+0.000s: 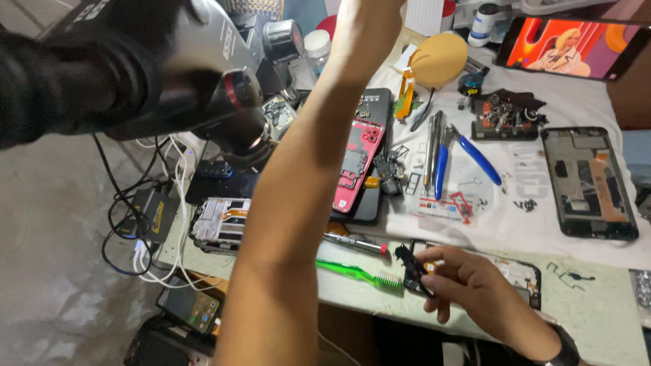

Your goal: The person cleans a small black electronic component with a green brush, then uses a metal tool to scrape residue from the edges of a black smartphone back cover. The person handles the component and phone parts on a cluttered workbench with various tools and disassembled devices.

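Note:
My right hand (475, 288) is at the near edge of the bench and pinches a small black phone part (410, 270) between thumb and fingers. It is just left of an opened black phone frame (525, 274). A green toothbrush (352, 272) lies beside the part, its bristles nearly touching it. My left arm rises straight up through the middle of the view. Only the base of my left hand (366, 17) shows at the top edge; its fingers are cut off. Under that arm lies a pink phone back (356, 163).
A black microscope head (224, 88) hangs over the bench's left side. On the white cloth lie blue-handled pliers (468, 152), tweezers (430, 146), screws and a stripped black phone (588, 183). A silver phone frame (220, 220), cables (149, 224) and a lit screen (576, 44) surround them.

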